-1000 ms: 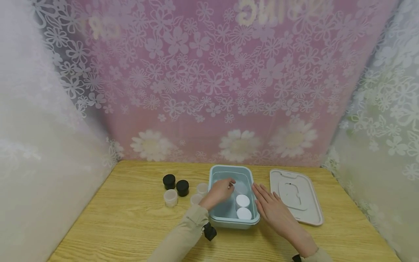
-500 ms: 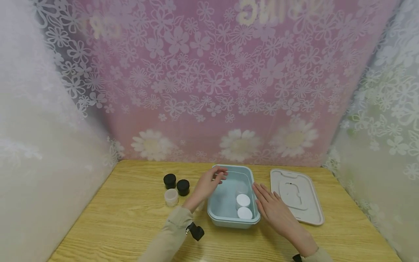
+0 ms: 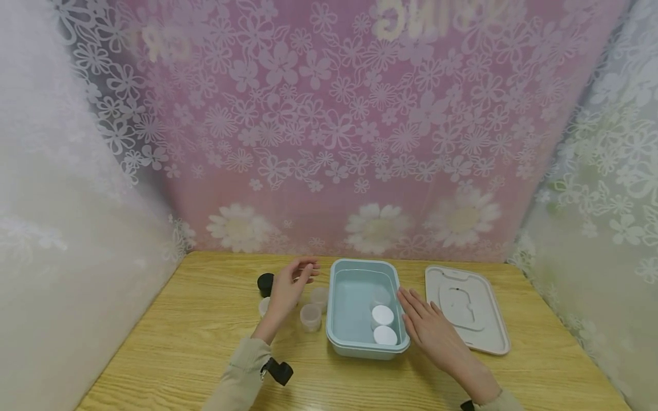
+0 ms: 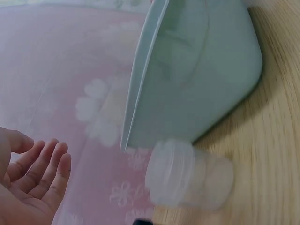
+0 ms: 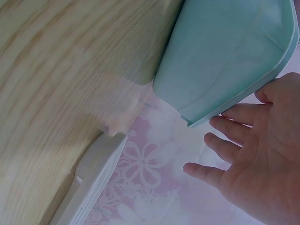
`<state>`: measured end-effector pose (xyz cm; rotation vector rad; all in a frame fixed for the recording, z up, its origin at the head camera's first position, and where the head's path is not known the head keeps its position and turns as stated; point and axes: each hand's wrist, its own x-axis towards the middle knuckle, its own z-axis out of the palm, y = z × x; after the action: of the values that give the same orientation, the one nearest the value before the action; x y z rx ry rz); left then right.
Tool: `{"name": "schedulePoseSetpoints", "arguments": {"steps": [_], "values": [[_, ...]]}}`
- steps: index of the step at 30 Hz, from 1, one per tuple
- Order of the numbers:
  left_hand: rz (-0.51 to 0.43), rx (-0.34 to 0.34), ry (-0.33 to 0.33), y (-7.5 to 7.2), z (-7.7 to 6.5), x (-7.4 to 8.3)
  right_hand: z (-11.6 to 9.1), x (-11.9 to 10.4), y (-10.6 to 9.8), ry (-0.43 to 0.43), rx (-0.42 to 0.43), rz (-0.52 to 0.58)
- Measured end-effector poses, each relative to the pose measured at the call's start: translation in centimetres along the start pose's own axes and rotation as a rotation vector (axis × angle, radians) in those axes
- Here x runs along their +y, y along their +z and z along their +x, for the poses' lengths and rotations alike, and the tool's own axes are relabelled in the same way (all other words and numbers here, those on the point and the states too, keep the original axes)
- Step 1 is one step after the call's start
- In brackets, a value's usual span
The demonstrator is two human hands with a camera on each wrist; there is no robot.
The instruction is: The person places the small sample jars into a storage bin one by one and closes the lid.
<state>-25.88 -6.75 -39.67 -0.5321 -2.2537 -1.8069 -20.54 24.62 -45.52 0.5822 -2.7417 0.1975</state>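
My left hand (image 3: pixel 288 290) hovers left of a light blue plastic bin (image 3: pixel 350 297), its fingers loosely bent and holding nothing. Below and beside it on the table stand two clear frosted jars, a nearer one (image 3: pixel 311 317) and a farther one (image 3: pixel 319 297). A black-lidded jar (image 3: pixel 265 285) and another frosted jar (image 3: pixel 264 306) show past the hand, which covers part of that group. My right hand (image 3: pixel 430 331) rests with straight fingers along the bin's right rim. Along the right wall inside the bin are two white-lidded jars (image 3: pixel 382 317) and a clear jar (image 3: pixel 380 296).
A pale flat lid (image 3: pixel 487 311) lies on the wooden table (image 3: pixel 169 337) right of the bin, behind my right hand. Floral sheets (image 3: pixel 329 142) hang at the back and both sides of the table.
My left hand has come out of the bin and moved left over the loose jars, its fingers loosened. My right hand stays at the rim.
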Motion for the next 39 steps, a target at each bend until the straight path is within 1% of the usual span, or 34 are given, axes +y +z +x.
{"name": "schedulePoseSetpoints", "arguments": {"steps": [2,5,7,10,12,14,19,25,30,34,39], "values": [[0.021,0.035,-0.001,-1.0,-0.3,-0.3,0.0,0.0,0.0,-0.003,0.010,-0.003],[0.051,0.087,-0.004,-2.6,-0.7,-1.2,0.0,-0.1,0.0,-0.006,0.026,-0.001],[0.077,0.112,-0.021,-3.6,-1.0,-2.2,0.0,-0.1,-0.1,-0.011,0.034,-0.006],[0.174,0.141,-0.045,-5.1,-1.3,-4.2,-0.1,-0.1,-0.1,-0.013,0.032,-0.011],[0.231,0.143,-0.065,-5.9,-1.7,-5.4,-0.1,0.0,-0.1,-0.013,0.027,-0.013],[0.278,0.132,-0.078,-6.7,-2.1,-6.2,-0.1,0.0,-0.1,-0.011,0.019,-0.014],[0.313,0.064,-0.123,-8.1,-3.1,-7.4,0.0,0.0,0.0,-0.011,0.013,-0.017],[0.355,-0.024,-0.175,-8.8,-4.2,-8.4,0.0,0.1,0.1,0.003,-0.001,0.005],[0.379,-0.079,-0.204,-8.8,-4.5,-9.3,0.1,0.0,0.1,0.004,-0.006,0.002],[0.415,-0.087,-0.201,-8.7,-4.5,-10.1,0.1,0.0,0.1,0.011,-0.004,0.008],[0.403,-0.071,-0.207,-8.5,-4.5,-10.2,0.0,-0.1,0.0,0.004,0.030,0.010]]}}
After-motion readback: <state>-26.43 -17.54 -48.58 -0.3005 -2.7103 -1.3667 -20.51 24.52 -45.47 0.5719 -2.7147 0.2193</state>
